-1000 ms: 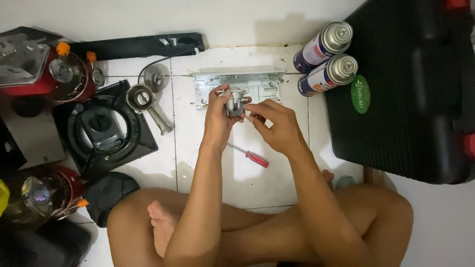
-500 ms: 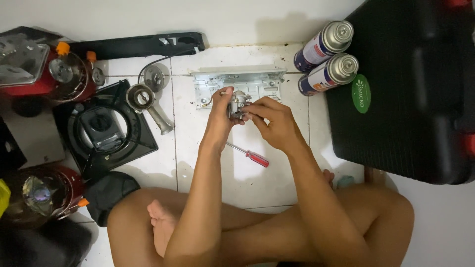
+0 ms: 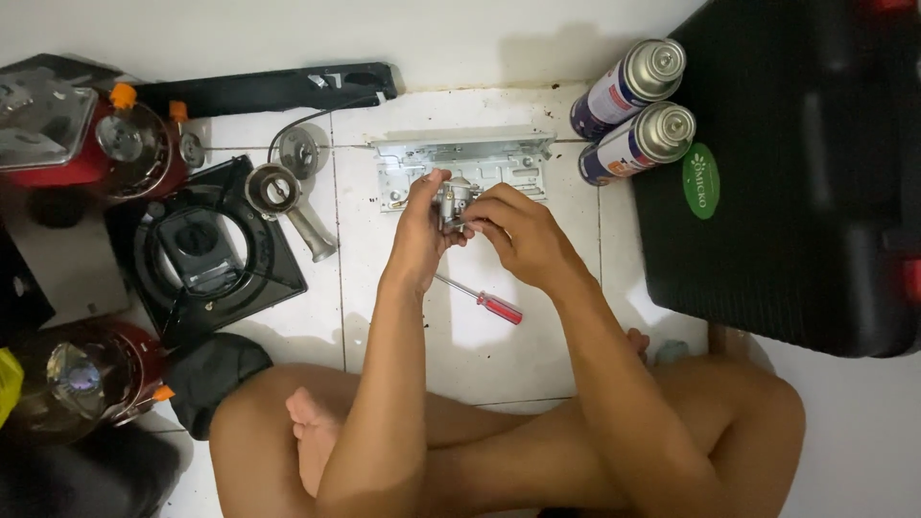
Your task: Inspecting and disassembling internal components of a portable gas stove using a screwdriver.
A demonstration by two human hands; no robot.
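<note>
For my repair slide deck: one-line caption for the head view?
Both hands, left hand and right hand, hold a small metal valve part above a metal bracket; red-handled screwdriver lies below.

We saw soft, even indoor light on the white tiled floor point(image 3: 480, 355), brightest at the frame's centre. The left edge fell dim and slightly blurred. Faint shadows lay beneath the spray cans point(image 3: 633, 115), whose metal tops glinted. The centre stayed sharp.
</note>
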